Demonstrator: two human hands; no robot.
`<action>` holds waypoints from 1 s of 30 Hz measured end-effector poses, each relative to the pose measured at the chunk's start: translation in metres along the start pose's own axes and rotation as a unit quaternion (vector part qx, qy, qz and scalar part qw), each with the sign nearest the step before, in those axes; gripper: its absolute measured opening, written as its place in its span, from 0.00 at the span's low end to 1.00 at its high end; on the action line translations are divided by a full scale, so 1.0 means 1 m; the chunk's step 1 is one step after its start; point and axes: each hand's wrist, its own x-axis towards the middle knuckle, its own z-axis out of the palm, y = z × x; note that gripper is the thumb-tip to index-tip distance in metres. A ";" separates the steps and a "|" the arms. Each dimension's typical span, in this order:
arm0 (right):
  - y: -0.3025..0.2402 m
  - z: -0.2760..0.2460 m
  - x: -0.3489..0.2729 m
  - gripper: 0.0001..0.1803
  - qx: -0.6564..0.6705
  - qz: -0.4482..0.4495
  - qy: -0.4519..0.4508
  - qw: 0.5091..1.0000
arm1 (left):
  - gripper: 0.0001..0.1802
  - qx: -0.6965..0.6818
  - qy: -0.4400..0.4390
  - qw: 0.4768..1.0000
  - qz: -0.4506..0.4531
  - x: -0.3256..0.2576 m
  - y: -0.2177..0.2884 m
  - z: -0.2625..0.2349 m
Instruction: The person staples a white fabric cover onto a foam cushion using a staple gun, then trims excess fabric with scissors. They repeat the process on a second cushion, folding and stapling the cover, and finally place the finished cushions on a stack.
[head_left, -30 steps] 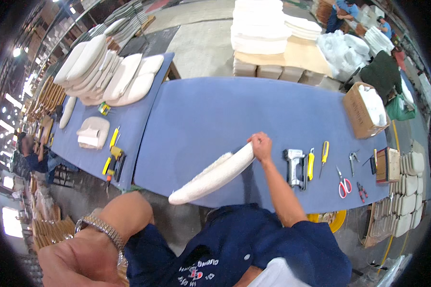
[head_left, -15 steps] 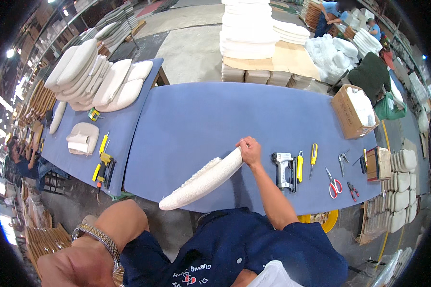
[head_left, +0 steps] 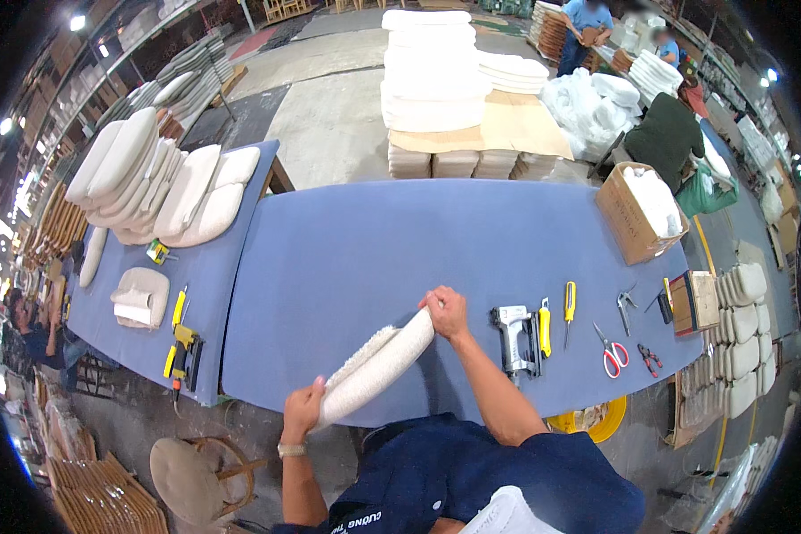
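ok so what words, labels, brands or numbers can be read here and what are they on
Navy shirt: white lettering on the front, partly cut off; I won't copy its wording.
Cardboard box: dark print on its side, too blurred to read.
Silver staple gun: any marking is too small to read.
Held cream pad: no lettering shows.

The right hand (head_left: 447, 311) is closed with its fingers (head_left: 435, 301) curled, its forearm (head_left: 494, 378) slanting forward and leftward, while the left hand (head_left: 304, 406), placed lower, keeps its thumb (head_left: 319, 384) uppermost, the wrist almost straight.
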 end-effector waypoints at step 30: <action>0.027 -0.100 -0.079 0.37 0.326 0.266 -0.135 0.897 | 0.33 -0.404 0.111 0.906 -0.058 -0.070 0.002 -0.069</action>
